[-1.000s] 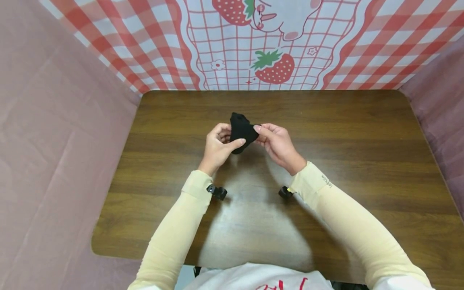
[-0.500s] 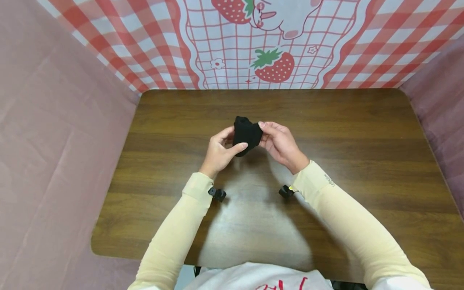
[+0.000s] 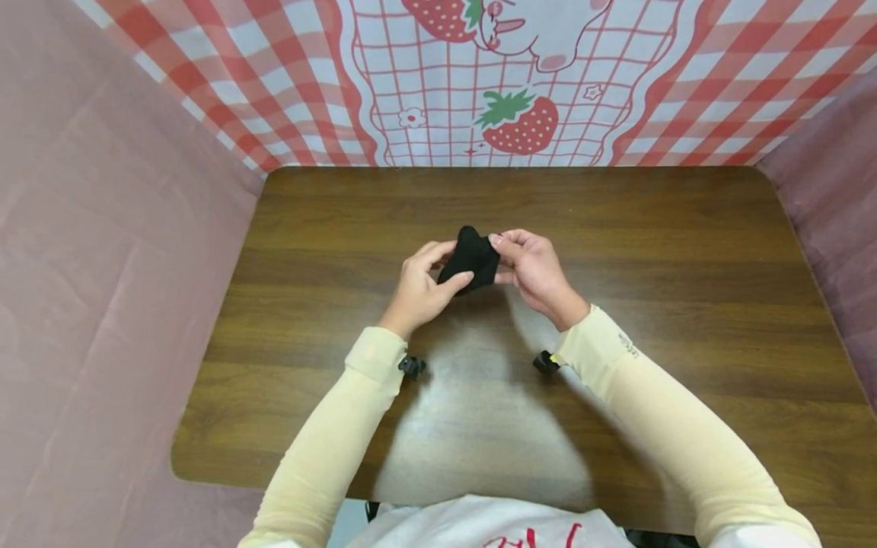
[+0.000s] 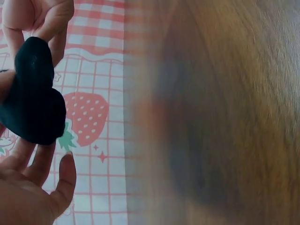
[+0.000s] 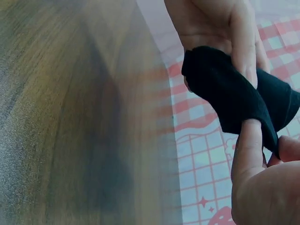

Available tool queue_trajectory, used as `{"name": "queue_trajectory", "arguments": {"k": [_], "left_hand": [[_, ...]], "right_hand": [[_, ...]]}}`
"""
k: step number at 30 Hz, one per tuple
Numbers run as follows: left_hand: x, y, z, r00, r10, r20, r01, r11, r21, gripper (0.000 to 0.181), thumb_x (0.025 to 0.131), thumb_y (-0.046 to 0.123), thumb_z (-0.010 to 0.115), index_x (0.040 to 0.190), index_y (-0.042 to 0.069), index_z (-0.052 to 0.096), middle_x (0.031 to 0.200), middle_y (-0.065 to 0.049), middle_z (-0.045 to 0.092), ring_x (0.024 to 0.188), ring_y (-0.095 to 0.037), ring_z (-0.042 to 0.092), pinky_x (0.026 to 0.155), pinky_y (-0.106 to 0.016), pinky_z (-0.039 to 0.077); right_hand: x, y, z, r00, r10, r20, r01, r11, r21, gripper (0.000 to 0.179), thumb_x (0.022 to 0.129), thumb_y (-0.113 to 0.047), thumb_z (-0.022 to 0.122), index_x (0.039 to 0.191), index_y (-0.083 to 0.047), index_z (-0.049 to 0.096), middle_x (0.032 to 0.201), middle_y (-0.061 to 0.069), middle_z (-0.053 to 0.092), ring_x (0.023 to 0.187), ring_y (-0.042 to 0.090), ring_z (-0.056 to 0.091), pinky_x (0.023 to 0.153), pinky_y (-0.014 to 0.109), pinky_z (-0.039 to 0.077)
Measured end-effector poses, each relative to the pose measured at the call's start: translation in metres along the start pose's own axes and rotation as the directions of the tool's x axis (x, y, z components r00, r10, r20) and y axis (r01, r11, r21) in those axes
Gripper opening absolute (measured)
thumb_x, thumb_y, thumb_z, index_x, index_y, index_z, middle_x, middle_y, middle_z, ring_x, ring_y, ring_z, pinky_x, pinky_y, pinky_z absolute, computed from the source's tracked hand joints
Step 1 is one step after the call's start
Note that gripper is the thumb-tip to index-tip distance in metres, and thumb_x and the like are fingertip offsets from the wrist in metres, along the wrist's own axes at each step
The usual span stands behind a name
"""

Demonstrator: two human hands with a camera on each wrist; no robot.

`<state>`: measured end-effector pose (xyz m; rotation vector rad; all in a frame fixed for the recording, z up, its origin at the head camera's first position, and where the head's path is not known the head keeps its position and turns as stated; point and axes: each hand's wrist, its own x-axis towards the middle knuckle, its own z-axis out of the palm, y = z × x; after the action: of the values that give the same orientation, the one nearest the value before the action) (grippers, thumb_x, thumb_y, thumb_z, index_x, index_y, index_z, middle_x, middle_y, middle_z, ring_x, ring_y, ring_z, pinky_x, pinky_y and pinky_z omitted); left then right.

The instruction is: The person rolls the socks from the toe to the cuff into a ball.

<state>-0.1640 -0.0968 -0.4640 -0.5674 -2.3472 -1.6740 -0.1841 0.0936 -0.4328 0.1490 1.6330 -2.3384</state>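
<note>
A small black sock, bunched and folded, is held just above the table between both hands. My left hand grips its left side, thumb across the near face and fingers behind. At the sock's upper right edge, my right hand pinches the fabric between thumb and fingers. In the right wrist view the black sock shows an edge with a right-hand finger tucked against it. Rounded ends of the sock face the left wrist view, where part of the left hand lies below it.
A brown wood-grain table lies beneath the hands. Behind its far edge hangs a red-and-white checked cloth with strawberry prints. Pink cloth hangs at both sides. Small black devices are strapped at the wrists.
The sock has shifted slightly right and has been turned and refolded between the hands, its top end now more pointed. Both hands moved a little right and keep their hold.
</note>
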Motion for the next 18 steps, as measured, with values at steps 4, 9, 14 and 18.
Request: {"name": "queue_trajectory", "arguments": {"k": [4, 9, 14, 18], "left_hand": [[-0.0011, 0.0008, 0.0034, 0.997, -0.072, -0.039, 0.07, 0.996, -0.052, 0.039, 0.084, 0.009, 0.079, 0.12, 0.001, 0.069, 0.103, -0.01, 0.07, 0.088, -0.017, 0.064, 0.078, -0.035, 0.05], [-0.0019, 0.0027, 0.0063, 0.99, -0.133, -0.051, 0.126, 0.986, -0.11, 0.037, 0.082, 0.007, 0.08, 0.117, 0.003, 0.07, 0.095, -0.01, 0.071, 0.083, -0.019, 0.064, 0.075, -0.034, 0.05], [-0.0012, 0.0025, 0.0056, 0.981, -0.194, -0.011, 0.187, 0.957, -0.22, 0.038, 0.083, 0.002, 0.078, 0.118, -0.004, 0.067, 0.099, -0.019, 0.069, 0.08, -0.019, 0.064, 0.07, -0.028, 0.051], [-0.0002, 0.004, 0.0032, 0.966, -0.257, 0.031, 0.254, 0.913, -0.32, 0.036, 0.084, -0.001, 0.076, 0.117, -0.011, 0.064, 0.105, -0.024, 0.068, 0.077, -0.016, 0.067, 0.065, -0.025, 0.053]], "right_hand": [[-0.001, 0.0024, 0.0038, 1.0, -0.028, 0.002, 0.028, 0.997, -0.071, 0.011, 0.099, -0.007, 0.058, 0.092, 0.0, 0.055, 0.083, 0.002, 0.065, 0.077, 0.012, 0.063, 0.06, 0.03, 0.057], [-0.0011, 0.0047, 0.0034, 0.999, -0.043, 0.007, 0.044, 0.986, -0.158, 0.011, 0.099, -0.009, 0.06, 0.096, 0.002, 0.058, 0.083, 0.002, 0.066, 0.076, 0.011, 0.064, 0.06, 0.03, 0.057], [-0.0002, 0.0045, 0.0012, 0.998, -0.04, 0.041, 0.045, 0.988, -0.148, 0.009, 0.101, -0.006, 0.056, 0.095, 0.0, 0.055, 0.083, 0.0, 0.064, 0.077, 0.011, 0.063, 0.06, 0.03, 0.057], [-0.0003, 0.0033, -0.0008, 0.994, -0.021, 0.106, 0.032, 0.994, -0.108, 0.009, 0.103, -0.005, 0.05, 0.095, -0.001, 0.051, 0.083, 0.0, 0.064, 0.076, 0.011, 0.063, 0.062, 0.029, 0.056]]}}
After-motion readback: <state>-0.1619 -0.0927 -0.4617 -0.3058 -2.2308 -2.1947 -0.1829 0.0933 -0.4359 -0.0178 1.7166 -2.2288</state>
